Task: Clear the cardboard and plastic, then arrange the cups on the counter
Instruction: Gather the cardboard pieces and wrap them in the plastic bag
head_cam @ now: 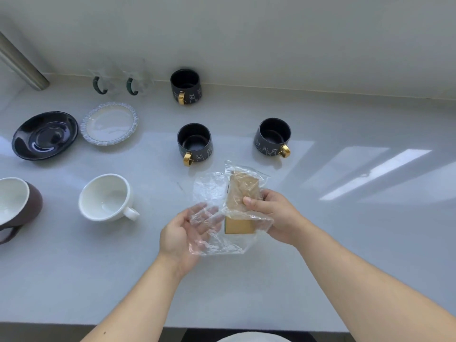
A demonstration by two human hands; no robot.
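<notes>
A folded brown cardboard piece [243, 191] wrapped in crumpled clear plastic [209, 191] hangs just above the white counter [320, 267]. My right hand [274, 213] pinches the cardboard through the plastic. My left hand [187, 230] lies palm up under the loose plastic, fingers spread. Three dark cups with gold handles and white cat drawings stand behind: one near the wall [186, 86], one in the middle [195, 143], one to the right [272, 138]. A white cup [106, 197] sits to the left.
Two clear glass cups with green handles [118, 81] stand by the wall. A dark saucer [44, 135] and a clear glass saucer [109, 123] lie at the left. A brown cup with white inside [17, 206] sits at the left edge. A metal bar [22, 65] slants at far left.
</notes>
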